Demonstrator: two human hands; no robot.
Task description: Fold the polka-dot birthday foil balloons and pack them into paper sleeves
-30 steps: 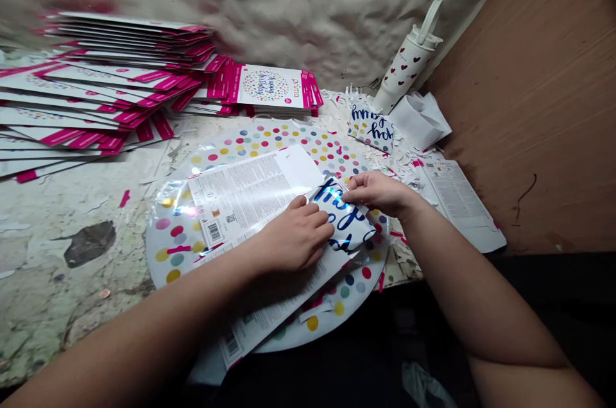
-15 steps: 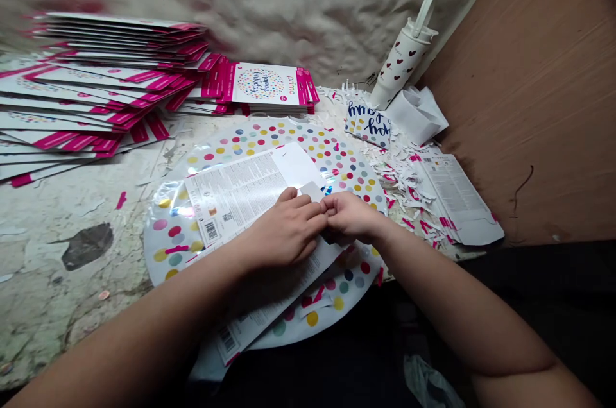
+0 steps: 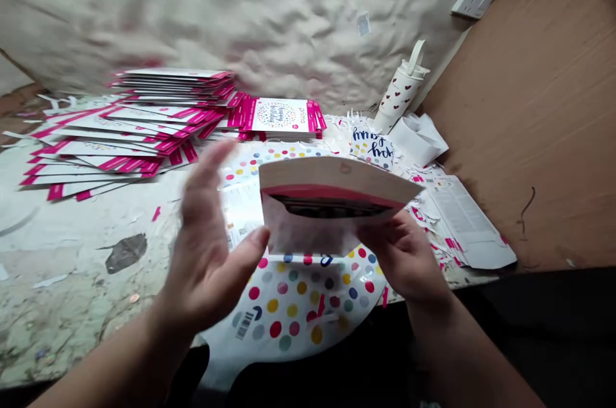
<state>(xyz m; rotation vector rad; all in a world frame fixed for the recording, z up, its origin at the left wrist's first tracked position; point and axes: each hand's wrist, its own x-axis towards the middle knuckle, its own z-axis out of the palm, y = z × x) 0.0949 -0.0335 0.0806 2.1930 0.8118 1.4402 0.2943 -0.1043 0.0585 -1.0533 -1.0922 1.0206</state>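
Note:
A white cardboard envelope (image 3: 312, 235) with pink inside its mouth is raised above the table, its opening facing me. My right hand (image 3: 409, 260) grips it at the right end, fingers partly hidden behind it. On the other side my left hand (image 3: 206, 254) is open, blurred, fingers spread and thumb tip by the envelope's left edge; whether it touches I cannot tell. Beneath both hands lies a round, flat foil balloon (image 3: 293, 305) with coloured dots. Part of another printed envelope (image 3: 238, 203) shows on the balloon behind my left hand.
Stacked pink-and-white envelopes (image 3: 120, 132) spread at the back left, beside a smaller pile (image 3: 282, 116). At the right are a folded dotted foil piece (image 3: 370, 145), a heart-patterned tumbler (image 3: 399, 93), white paper (image 3: 418, 138), paper scraps and a flattened envelope (image 3: 466, 222). A brown board (image 3: 539, 106) borders the right.
The upper envelope has been lifted off the balloon and turned mouth toward me. My left hand has moved left and opened. The view has tilted up.

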